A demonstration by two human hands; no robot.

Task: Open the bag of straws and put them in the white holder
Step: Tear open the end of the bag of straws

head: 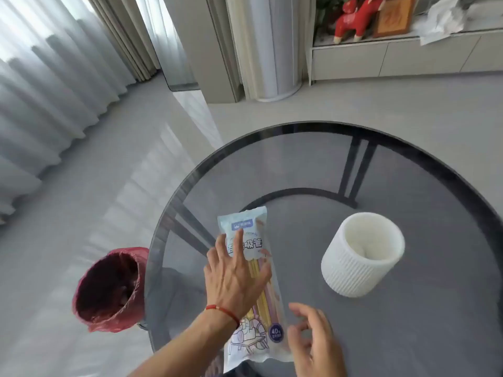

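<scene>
A long sealed bag of straws (251,232), pale blue with printed text and yellow and pink straws showing through, lies flat on the round glass table (408,164). My left hand (234,276) rests spread on the middle of the bag, fingers apart, pressing on it. My right hand (313,341) hovers with curled fingers at the bag's near right edge, close to or just touching it. The white ribbed holder (353,270) stands upright and apart, to the right of the bag, and nothing shows inside it.
A bin lined with a red plastic bag (109,289) stands on the floor at the table's left edge. Black table legs show through the glass. Curtains hang far left; a low cabinet with a red ornament (353,20) stands at the back.
</scene>
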